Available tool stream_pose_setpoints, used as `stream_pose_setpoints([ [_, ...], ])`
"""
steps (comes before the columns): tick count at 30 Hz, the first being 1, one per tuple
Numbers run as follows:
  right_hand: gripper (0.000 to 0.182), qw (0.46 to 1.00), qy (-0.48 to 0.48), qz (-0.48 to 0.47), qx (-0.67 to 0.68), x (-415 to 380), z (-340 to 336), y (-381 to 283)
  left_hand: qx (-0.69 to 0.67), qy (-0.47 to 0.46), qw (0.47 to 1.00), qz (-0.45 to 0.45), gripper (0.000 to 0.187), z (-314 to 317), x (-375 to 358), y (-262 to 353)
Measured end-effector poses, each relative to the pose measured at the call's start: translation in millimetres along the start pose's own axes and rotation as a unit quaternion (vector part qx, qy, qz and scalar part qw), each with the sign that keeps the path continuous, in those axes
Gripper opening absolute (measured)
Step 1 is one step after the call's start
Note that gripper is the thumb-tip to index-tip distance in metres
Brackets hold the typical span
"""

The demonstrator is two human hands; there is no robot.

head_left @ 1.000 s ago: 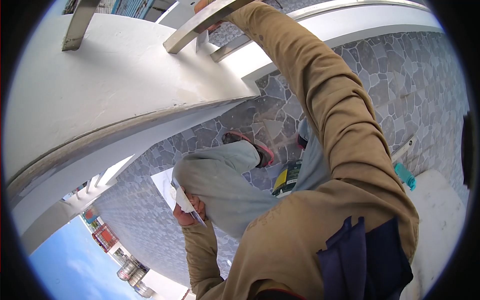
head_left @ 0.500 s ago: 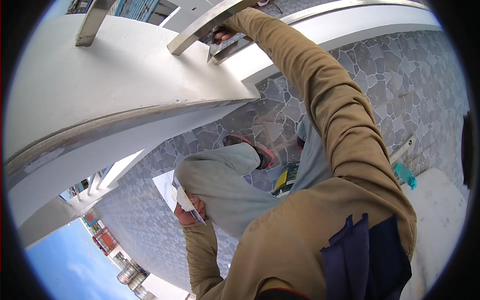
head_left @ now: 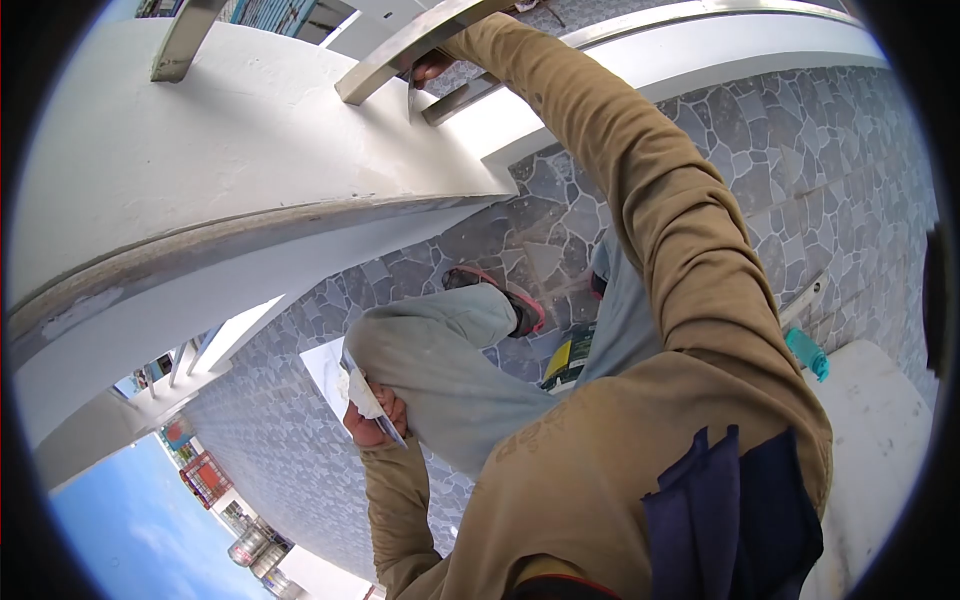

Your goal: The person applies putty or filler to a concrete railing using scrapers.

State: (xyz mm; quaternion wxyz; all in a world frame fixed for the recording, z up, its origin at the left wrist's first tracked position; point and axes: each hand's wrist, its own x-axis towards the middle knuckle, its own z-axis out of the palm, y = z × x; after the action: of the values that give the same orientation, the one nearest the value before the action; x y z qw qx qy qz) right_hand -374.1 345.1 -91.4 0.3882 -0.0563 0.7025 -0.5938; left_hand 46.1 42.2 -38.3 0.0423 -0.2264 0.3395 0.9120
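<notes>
My left hand (head_left: 372,420), low beside my bent knee, is closed around a flat plate (head_left: 322,372) bearing a lump of white putty (head_left: 362,394). My right arm stretches up across the view to the white wall's top (head_left: 240,120). There my right hand (head_left: 432,68) is closed on a putty knife (head_left: 411,98), its thin blade seen nearly edge-on with the tip close over the white surface. A metal railing post (head_left: 372,82) stands beside the blade, and a rail partly hides the hand.
Another railing post (head_left: 178,55) rises from the wall farther left. Stone-patterned floor (head_left: 560,215) lies below, with my shoe (head_left: 520,310) on it. A green-and-yellow package (head_left: 570,358) sits between my legs. At the right are a teal object (head_left: 806,352) and a pale slab (head_left: 880,440).
My right hand and its putty knife have shifted slightly, and the blade has turned from showing its broad face to nearly edge-on. My left hand keeps its hold on the plate.
</notes>
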Motion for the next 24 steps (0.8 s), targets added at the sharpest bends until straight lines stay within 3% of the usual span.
stream_pose_setpoints([
  [12, 0.013, 1.0, 0.018, -0.021, -0.009, -37, -49, 13, 0.021, 0.014, 1.0, 0.014, 0.044, -2, -4, 0],
  [19, 0.014, 0.999, 0.022, -0.008, -0.039, -54, -42, 8, 0.004, -0.013, 1.0, 0.008, 0.045, -9, -3, 1],
  [20, 0.013, 0.997, 0.062, -0.023, -0.042, -50, -31, 12, 0.004, -0.016, 1.0, 0.007, 0.045, -9, -2, 1],
  [22, 0.018, 0.987, 0.14, -0.056, -0.048, -44, -14, 18, -0.008, -0.032, 0.999, 0.008, 0.045, -10, -3, 0],
  [23, 0.035, 0.989, 0.12, -0.055, -0.064, -41, -16, 19, -0.01, -0.035, 0.999, 0.009, 0.045, -12, -3, 0],
  [24, 0.035, 0.989, 0.118, -0.054, -0.067, -38, -16, 20, -0.012, -0.039, 0.999, 0.009, 0.045, -13, -4, 0],
])
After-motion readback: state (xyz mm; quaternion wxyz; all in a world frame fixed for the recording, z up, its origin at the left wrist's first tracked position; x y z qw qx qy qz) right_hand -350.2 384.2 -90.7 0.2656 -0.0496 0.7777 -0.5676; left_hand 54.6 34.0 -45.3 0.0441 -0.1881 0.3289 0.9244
